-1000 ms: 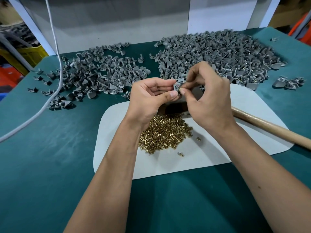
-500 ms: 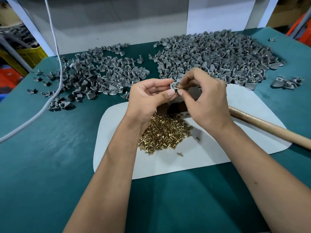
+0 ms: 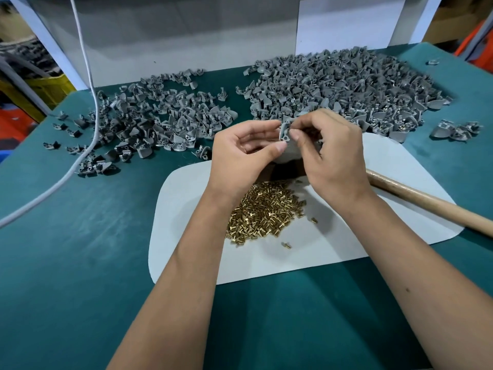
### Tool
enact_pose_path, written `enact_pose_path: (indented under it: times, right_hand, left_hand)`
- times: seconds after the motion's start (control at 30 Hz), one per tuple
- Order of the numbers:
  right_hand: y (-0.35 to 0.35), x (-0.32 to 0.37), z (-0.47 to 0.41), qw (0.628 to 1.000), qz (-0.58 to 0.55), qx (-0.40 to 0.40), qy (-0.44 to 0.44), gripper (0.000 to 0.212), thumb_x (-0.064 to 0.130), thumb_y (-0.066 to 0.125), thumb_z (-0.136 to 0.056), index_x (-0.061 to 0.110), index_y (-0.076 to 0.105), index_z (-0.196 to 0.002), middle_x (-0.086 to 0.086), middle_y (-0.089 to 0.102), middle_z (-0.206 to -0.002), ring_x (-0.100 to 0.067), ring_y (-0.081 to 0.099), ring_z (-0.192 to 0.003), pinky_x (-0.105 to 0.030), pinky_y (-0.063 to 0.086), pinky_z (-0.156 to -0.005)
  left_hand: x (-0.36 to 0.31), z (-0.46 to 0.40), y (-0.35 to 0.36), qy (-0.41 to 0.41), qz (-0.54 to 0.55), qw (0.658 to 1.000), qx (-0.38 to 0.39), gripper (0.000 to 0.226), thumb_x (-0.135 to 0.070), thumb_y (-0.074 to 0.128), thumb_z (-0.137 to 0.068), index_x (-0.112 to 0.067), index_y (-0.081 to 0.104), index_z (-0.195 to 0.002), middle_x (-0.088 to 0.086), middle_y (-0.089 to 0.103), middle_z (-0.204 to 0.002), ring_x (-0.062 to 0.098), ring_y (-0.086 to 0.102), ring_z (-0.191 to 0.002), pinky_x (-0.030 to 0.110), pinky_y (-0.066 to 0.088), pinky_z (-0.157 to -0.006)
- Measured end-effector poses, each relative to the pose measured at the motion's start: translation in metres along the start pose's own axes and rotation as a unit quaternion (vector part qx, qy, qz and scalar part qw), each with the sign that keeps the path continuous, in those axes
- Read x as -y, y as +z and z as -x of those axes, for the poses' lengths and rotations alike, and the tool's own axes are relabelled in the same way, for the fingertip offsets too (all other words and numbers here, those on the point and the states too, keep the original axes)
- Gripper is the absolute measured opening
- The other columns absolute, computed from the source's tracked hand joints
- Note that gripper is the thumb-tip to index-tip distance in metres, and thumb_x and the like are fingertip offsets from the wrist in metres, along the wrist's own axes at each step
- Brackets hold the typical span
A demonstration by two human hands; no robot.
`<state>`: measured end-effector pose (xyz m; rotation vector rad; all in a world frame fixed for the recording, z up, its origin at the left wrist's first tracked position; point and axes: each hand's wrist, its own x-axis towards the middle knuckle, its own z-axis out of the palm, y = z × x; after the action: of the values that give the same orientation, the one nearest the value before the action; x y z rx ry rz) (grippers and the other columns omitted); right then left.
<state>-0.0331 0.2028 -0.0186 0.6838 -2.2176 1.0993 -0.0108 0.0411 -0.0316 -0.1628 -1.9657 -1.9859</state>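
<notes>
My left hand point(image 3: 244, 153) holds a small grey plastic part point(image 3: 284, 130) between thumb and fingers, above the white mat point(image 3: 333, 249). My right hand point(image 3: 333, 150) pinches at the same part with thumb and forefinger; whatever sits between those fingertips is too small to make out. Below both hands, a heap of small brass inserts point(image 3: 262, 209) lies on the mat, with three strays near it. Two spreads of the same grey parts cover the green table: a loose pile at the back left point(image 3: 160, 118) and a denser pile at the back right point(image 3: 346, 86).
A wooden handle point(image 3: 432, 204) lies across the mat's right side, running to the right edge. A white cable point(image 3: 88, 86) hangs over the left pile and trails off left. A few grey parts point(image 3: 456, 129) sit apart at the right. A grey panel stands behind the table.
My left hand's fingers have opened somewhat, so more of the grey part shows. My right hand's fingertips have shifted a little on the part. Nothing on the table has moved.
</notes>
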Motion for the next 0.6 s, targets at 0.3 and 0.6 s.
enact_pose_path:
  times: [0.3,0.6]
  right_hand:
    - [0.000,0.001,0.001,1.000,0.012,-0.016,0.023,0.007,0.008,0.068,-0.091,0.004,0.072,-0.095,-0.007,0.071,-0.092,-0.019,0.064,-0.086,-0.022,0.048,-0.079]
    - [0.003,0.004,0.003,0.999,0.023,-0.020,0.041,0.005,0.009,0.069,-0.088,0.006,0.073,-0.089,-0.005,0.071,-0.084,-0.019,0.063,-0.078,-0.031,0.052,-0.075]
  left_hand:
    - [0.002,0.003,0.013,-0.004,-0.001,1.000,-0.023,0.027,0.011,0.082,-0.076,-0.001,0.077,-0.100,0.017,0.078,-0.096,0.032,0.076,-0.091,0.050,0.060,-0.091]
    - [0.003,0.006,0.018,-0.038,-0.006,0.998,-0.054,0.028,0.015,0.081,-0.074,0.012,0.073,-0.100,0.027,0.075,-0.094,0.044,0.074,-0.092,0.059,0.058,-0.091]
